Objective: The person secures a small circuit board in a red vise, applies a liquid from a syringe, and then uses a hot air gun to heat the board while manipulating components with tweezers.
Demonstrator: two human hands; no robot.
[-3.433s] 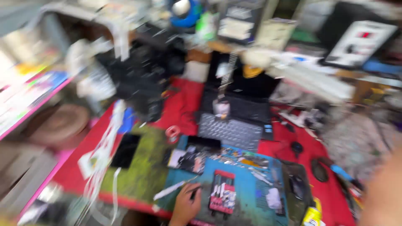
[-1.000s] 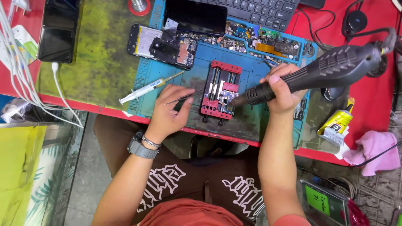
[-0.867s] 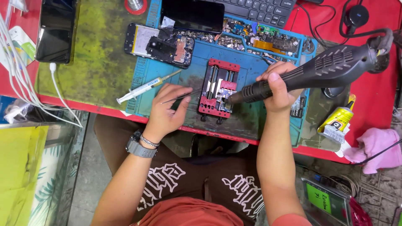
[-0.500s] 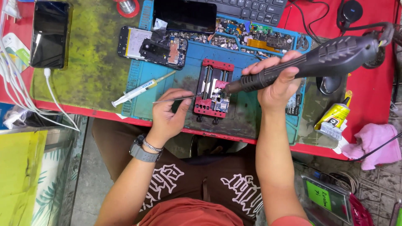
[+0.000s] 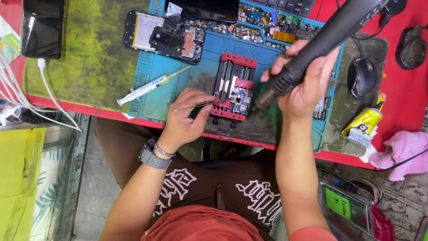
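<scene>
— Cluttered red workbench [image 5: 403,107], seen from above, with a blue rubber repair mat [image 5: 156,89] laid over it. Nearest the body?

— Left hand [image 5: 185,120], grey wristwatch [image 5: 151,157] on the wrist, fingers pinched narrow around thin metal tweezers [image 5: 196,105]. Tweezer tip touching the small circuit board [image 5: 240,97] clamped in a red metal board holder [image 5: 234,91].

— Right of the holder?

— Right hand [image 5: 307,87], fingers wrapped tight round a long black hot-air handpiece [image 5: 321,42], nozzle angled down, just beside the board's right edge. Contact not clear.

— Left of the holder?

— Slim clear plastic syringe [image 5: 149,87] lying slantwise on the mat, apart from both hands.

— Further right of the holder?

— Black oval computer mouse [image 5: 362,76], then a yellow glue tube [image 5: 363,125] and a pink cloth [image 5: 403,149] at the bench edge.

— Beyond the holder?

— Opened black phone with bare battery and board [image 5: 162,35], up and left. Dark phone screen [image 5: 205,9] above that. Loose small parts [image 5: 263,24] along the mat's far rim.

— Far left of the holder?

— Worn green mat [image 5: 89,58], black smartphone [image 5: 42,27] on a white cable [image 5: 49,89].
</scene>
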